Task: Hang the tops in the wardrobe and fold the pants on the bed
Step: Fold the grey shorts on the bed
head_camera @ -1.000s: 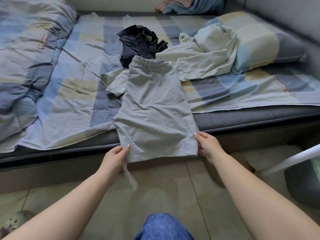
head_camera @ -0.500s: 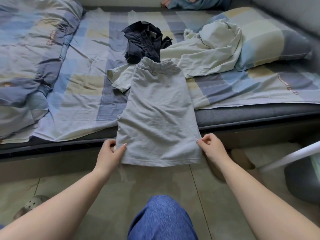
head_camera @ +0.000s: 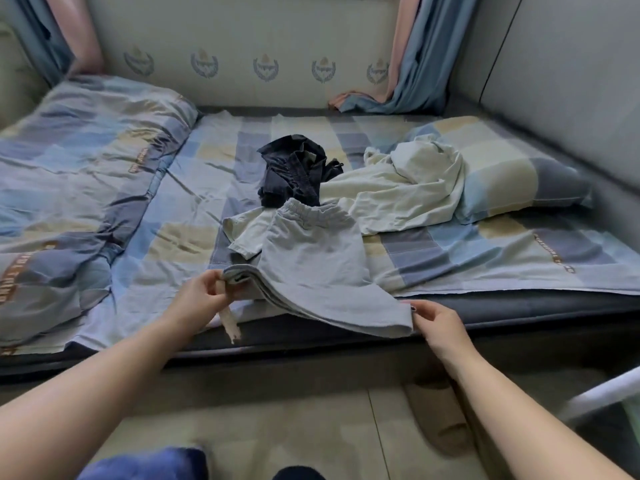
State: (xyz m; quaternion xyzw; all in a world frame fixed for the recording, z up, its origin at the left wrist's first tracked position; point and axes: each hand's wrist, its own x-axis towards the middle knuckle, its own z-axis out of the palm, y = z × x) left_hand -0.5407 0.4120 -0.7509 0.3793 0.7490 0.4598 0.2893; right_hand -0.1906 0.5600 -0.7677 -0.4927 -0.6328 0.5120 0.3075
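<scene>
Both hands grip grey shorts (head_camera: 311,268) at the hem corners: left hand (head_camera: 199,299) pinches left corner, right hand (head_camera: 438,323) pinches right; hem lifted over bed (head_camera: 519,303) edge, waistband flat on sheet.

Soft dim daylight, faint shadows, slight blur, wide-angle bending at edges.

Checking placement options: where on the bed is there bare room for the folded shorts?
Bare sheet lies between the quilt and the grey shorts. Crowded beyond the shorts: dark garment, pale top, pillow.
</scene>
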